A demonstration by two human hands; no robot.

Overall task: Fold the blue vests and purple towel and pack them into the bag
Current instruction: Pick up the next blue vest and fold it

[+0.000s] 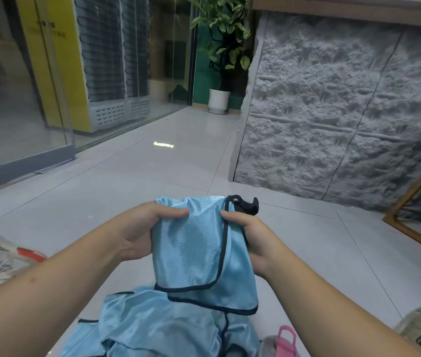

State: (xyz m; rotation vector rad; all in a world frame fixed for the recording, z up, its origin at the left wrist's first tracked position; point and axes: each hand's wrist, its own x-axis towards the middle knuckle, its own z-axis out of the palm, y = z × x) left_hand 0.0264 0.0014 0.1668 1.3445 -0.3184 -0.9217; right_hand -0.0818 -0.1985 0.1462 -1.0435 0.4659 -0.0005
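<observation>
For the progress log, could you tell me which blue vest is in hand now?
The upper blue vest, gripped by the left hand and right hand; the other vest lies crumpled below.

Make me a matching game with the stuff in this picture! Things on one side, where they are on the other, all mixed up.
Things:
1. blue vest
2. potted plant
3. pink handle
4. yellow panel

Places:
A. bottom edge, near the right arm
B. far left, behind the glass
C. held up in both hands
D. far back, in a white pot

Pairs: 1-C, 2-D, 3-A, 4-B
</observation>
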